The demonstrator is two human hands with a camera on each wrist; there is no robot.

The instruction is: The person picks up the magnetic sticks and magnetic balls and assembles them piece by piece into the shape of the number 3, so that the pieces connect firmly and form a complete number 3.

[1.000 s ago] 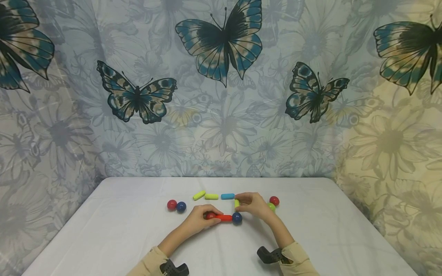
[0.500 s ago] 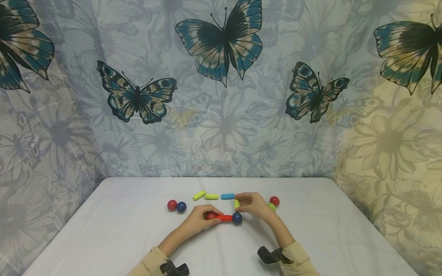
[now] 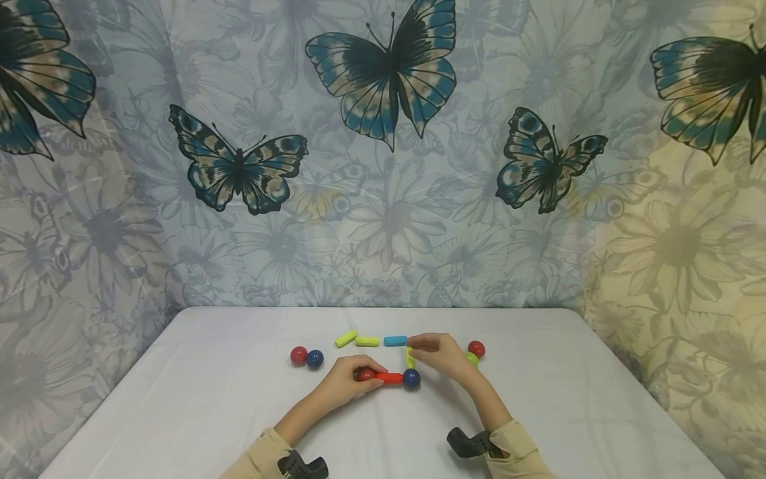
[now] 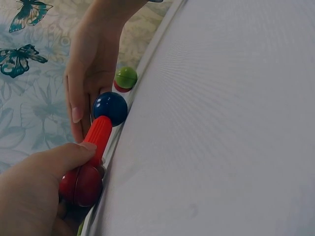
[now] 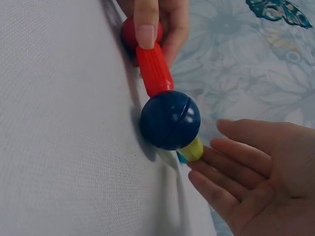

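Observation:
My left hand [image 3: 343, 382] grips a red rod [image 3: 392, 378] near its left end, thumb along it, with a red ball [image 5: 129, 32] joined at that end. A dark blue ball [image 3: 411, 378] sits on the rod's right end. From the blue ball a yellow-green rod [image 3: 409, 359] points away toward the back of the table. Beside this rod is my right hand [image 3: 441, 355], its fingers extended and fingertips right at the rod in the right wrist view, the thumb held apart.
Behind the hands lie a blue rod [image 3: 395, 341] and two yellow-green rods [image 3: 368, 342]. A loose red ball [image 3: 298, 355] and blue ball [image 3: 314, 359] stand left. Past my right hand are another red ball [image 3: 477, 348] and a green ball [image 3: 472, 360]. A butterfly-print cloth [image 3: 383, 253] hangs behind the white table [image 3: 179, 399].
My right hand's pinch on the yellow-green rod has loosened, and more of the rod shows now. The left hand keeps its grip on the red rod in place.

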